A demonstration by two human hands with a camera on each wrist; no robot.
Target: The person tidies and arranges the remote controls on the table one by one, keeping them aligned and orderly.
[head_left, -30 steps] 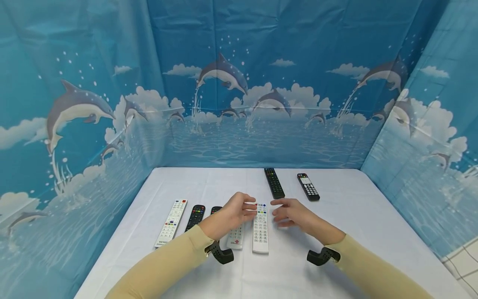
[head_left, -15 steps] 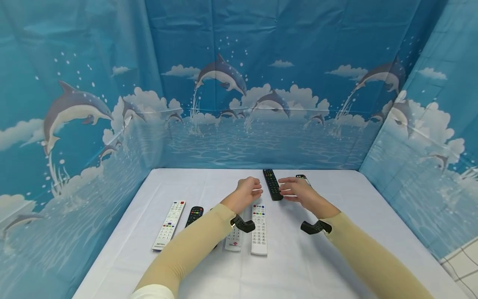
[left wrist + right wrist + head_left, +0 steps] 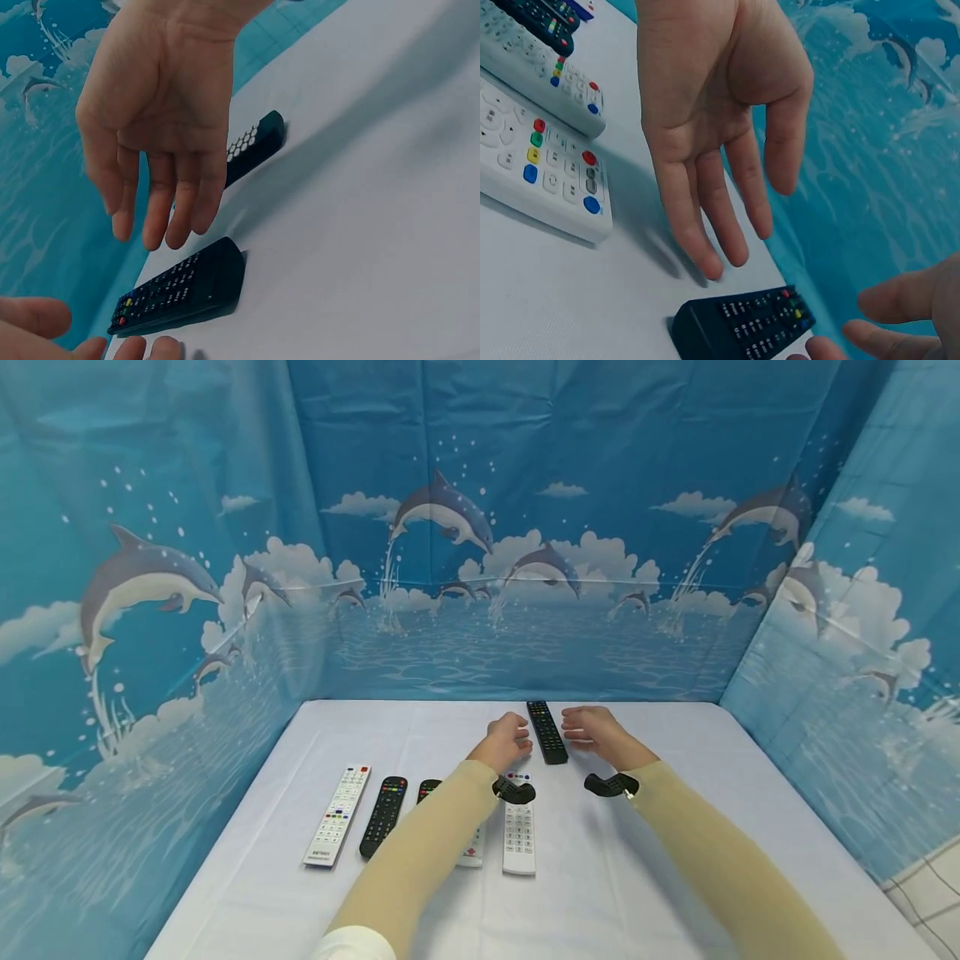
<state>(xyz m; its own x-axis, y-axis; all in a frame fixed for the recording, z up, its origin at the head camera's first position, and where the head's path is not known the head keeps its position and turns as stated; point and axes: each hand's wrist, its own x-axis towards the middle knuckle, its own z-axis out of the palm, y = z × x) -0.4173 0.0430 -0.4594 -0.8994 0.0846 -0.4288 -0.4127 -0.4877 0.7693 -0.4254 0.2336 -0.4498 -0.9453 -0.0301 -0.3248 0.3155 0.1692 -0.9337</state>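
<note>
A black remote control [image 3: 547, 735] with small coloured buttons lies near the table's far edge, between my two hands. On its left hovers my left hand [image 3: 510, 739], fingers loosely bent, palm facing inward. My right hand [image 3: 595, 731] is to its right, fingers relaxed and likewise facing inward. Both hands hold nothing. In the left wrist view, the remote's near end shows a gap from the right hand's fingertips. A second dark remote with pale keys [image 3: 259, 150] lies beyond the right hand; that hand hides it in the head view.
Nearer me, a row of remotes lies on the white table [image 3: 600, 893]: a white one [image 3: 337, 818] at left, a black one [image 3: 384, 814], others partly under my left sleeve, and a white one [image 3: 519, 843]. Blue dolphin-print curtains [image 3: 480, 643] enclose the back and sides.
Both hands have moved forward from beside the white remote to either side of the far black remote. The remotes lie where they were.
</note>
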